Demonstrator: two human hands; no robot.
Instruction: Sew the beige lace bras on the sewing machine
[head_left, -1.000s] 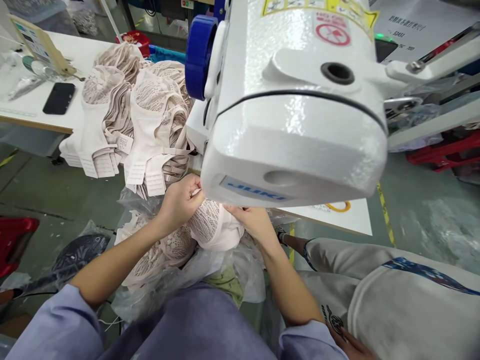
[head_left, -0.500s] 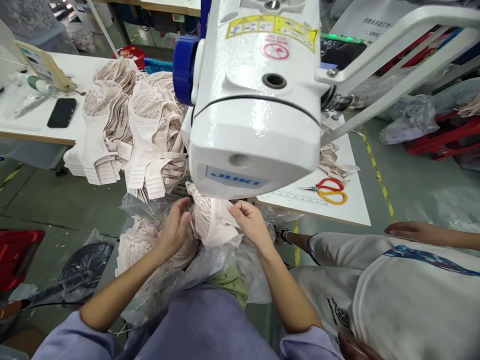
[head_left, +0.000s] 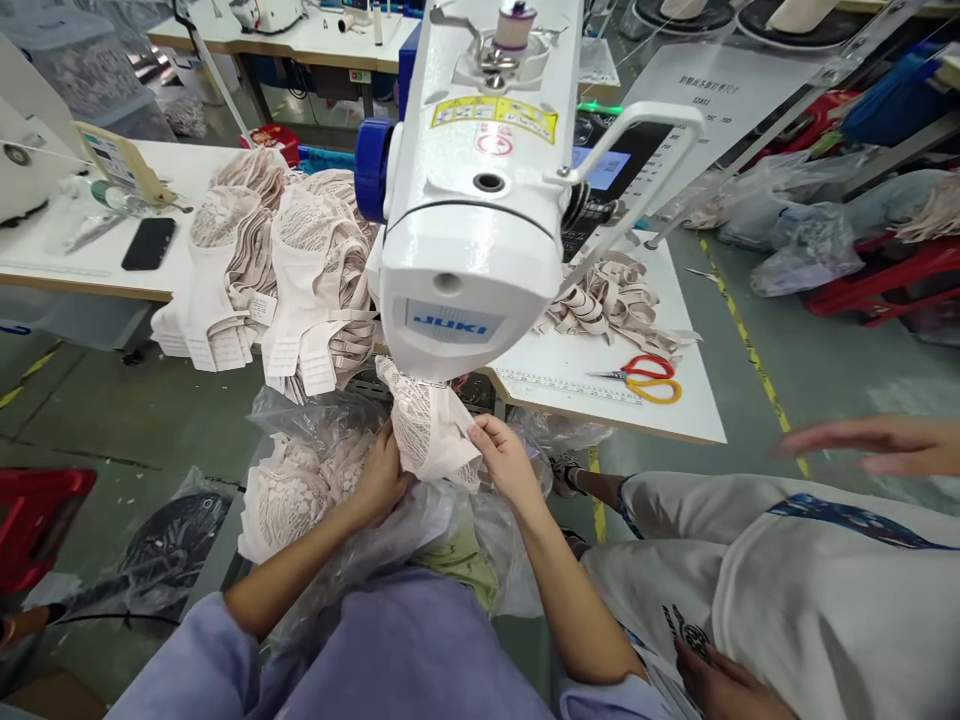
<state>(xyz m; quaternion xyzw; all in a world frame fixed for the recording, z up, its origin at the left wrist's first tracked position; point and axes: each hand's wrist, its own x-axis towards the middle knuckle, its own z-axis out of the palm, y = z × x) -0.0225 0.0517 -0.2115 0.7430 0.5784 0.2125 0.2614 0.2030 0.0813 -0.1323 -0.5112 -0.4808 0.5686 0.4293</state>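
Note:
A beige lace bra hangs under the head of the white sewing machine, its upper edge close to the needle area, which the machine head hides. My right hand pinches the bra's right edge between thumb and fingers. At the bra's lower left, my left hand is closed on the fabric, its fingertips partly hidden beneath. More beige lace bras lie on clear plastic just left of my left hand.
Stacked beige bras cover the table's left side, near a black phone. To the right lie scissors, a ruler and loose beige straps. A person in grey clothes stands close on my right, one hand reaching forward.
My left hand has come down and closed on the bra's left side. The right hand still holds its edge. The camera view has shifted back, and the other person's hand has moved, blurred.

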